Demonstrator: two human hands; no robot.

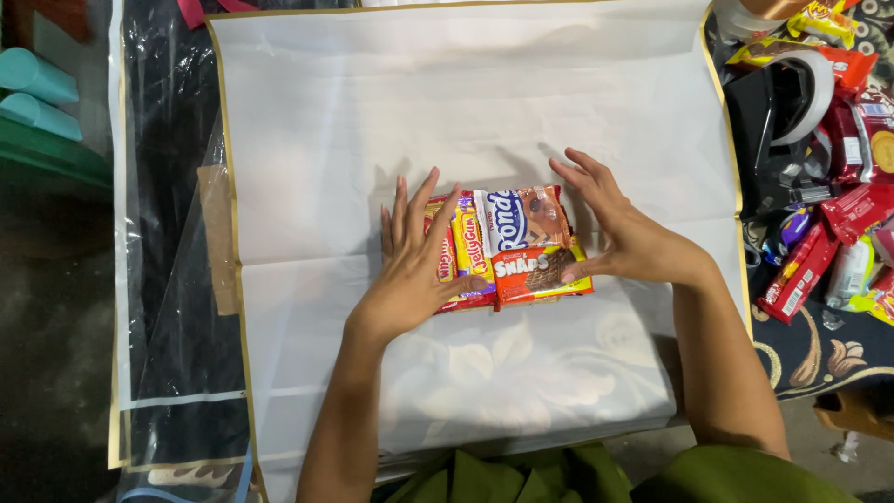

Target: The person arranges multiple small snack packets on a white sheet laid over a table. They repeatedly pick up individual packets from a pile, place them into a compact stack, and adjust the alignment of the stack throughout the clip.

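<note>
head view: left hand [416,265] and right hand [622,233], fingers spread flat, touching snack packets [517,244] on white paper [372,112].

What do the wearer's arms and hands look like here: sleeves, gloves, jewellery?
Both the left hand and the right hand are bare: no gloves, and no rings, watch or bracelets show. The forearms are uncovered up to the bottom edge of the picture, so no sleeves show on them. Olive-green clothing shows at the bottom of the picture. Nails look short and unpainted, though they are small in this view.
</note>
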